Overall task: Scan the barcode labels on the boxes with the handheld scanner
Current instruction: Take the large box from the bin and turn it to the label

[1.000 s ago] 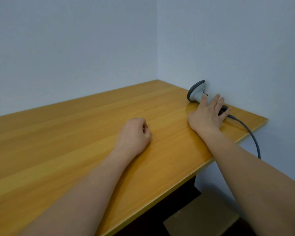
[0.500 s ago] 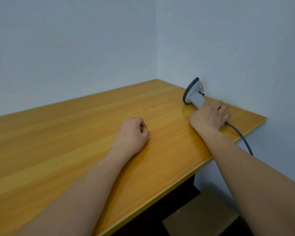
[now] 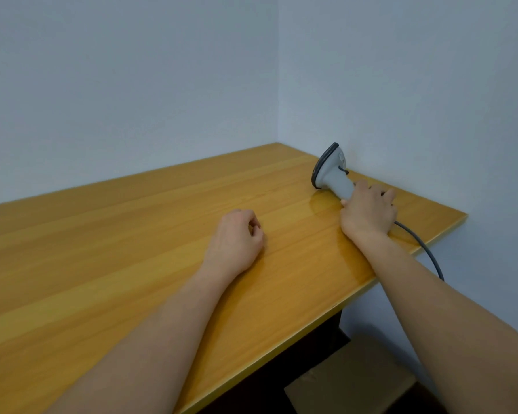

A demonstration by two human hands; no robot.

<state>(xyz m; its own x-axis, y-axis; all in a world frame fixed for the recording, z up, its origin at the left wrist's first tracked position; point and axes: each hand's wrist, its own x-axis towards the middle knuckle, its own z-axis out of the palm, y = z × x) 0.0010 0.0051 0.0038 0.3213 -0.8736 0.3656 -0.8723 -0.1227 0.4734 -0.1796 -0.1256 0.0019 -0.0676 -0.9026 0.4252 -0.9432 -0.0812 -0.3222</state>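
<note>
A grey handheld scanner (image 3: 331,171) with a dark head lies on the wooden table (image 3: 132,234) near the right wall. My right hand (image 3: 368,212) grips its handle, fingers curled round it. The scanner's dark cable (image 3: 422,246) runs off the table's right edge and down. My left hand (image 3: 237,237) rests on the table's middle in a loose fist, holding nothing. A brown cardboard box (image 3: 350,380) sits on the floor below the table's right end; no barcode label shows on it.
Pale walls meet in a corner behind the table's far end. The table's front edge runs diagonally from lower left to the right corner (image 3: 461,218). A dark table leg (image 3: 326,339) stands under that edge.
My right hand went from lying flat over the scanner's handle to curling round it. The scanner's head has tilted up and shifted slightly left. My left hand stayed put.
</note>
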